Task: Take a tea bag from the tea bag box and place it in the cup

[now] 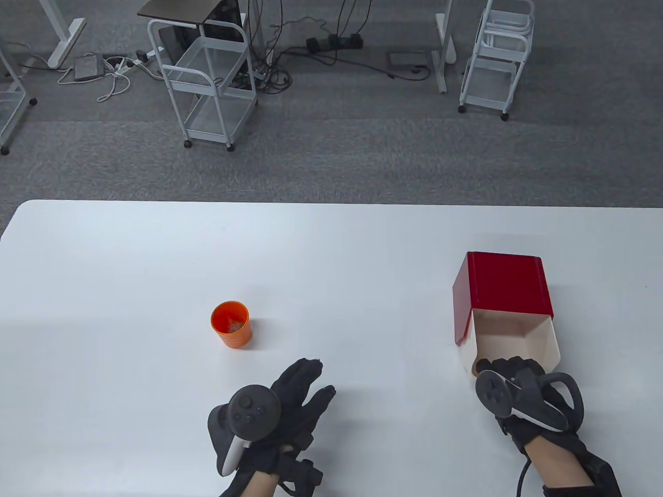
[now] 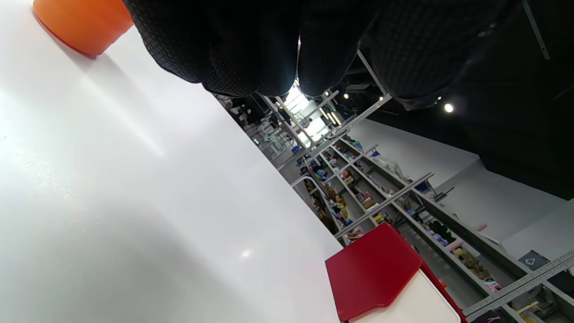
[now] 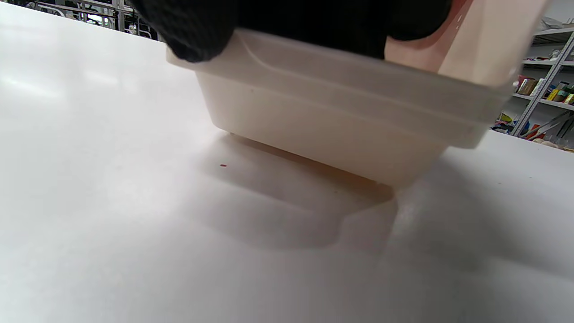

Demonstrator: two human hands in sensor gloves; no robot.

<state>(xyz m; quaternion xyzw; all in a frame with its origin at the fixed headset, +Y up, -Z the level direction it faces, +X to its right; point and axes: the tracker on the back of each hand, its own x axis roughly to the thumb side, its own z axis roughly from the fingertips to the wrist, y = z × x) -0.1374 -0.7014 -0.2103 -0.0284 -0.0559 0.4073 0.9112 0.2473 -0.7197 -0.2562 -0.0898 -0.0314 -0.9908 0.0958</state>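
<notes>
The orange cup (image 1: 231, 323) stands upright left of the table's middle; something pale shows inside it, too small to name. The tea bag box (image 1: 549, 336) is cream, with its red lid (image 1: 502, 284) flipped open toward the back, at the right. My right hand (image 1: 510, 367) grips the box's near rim; in the right wrist view its fingers (image 3: 197, 31) curl over the cream wall (image 3: 332, 130). My left hand (image 1: 311, 380) is open and empty, fingers stretched out, just near and right of the cup. The left wrist view shows the cup (image 2: 80, 22) and the red lid (image 2: 372, 269).
The white table (image 1: 129, 259) carries only the cup and the box. Beyond its far edge lie grey carpet, a white wire cart (image 1: 207, 77), a second cart (image 1: 494, 57) and floor cables.
</notes>
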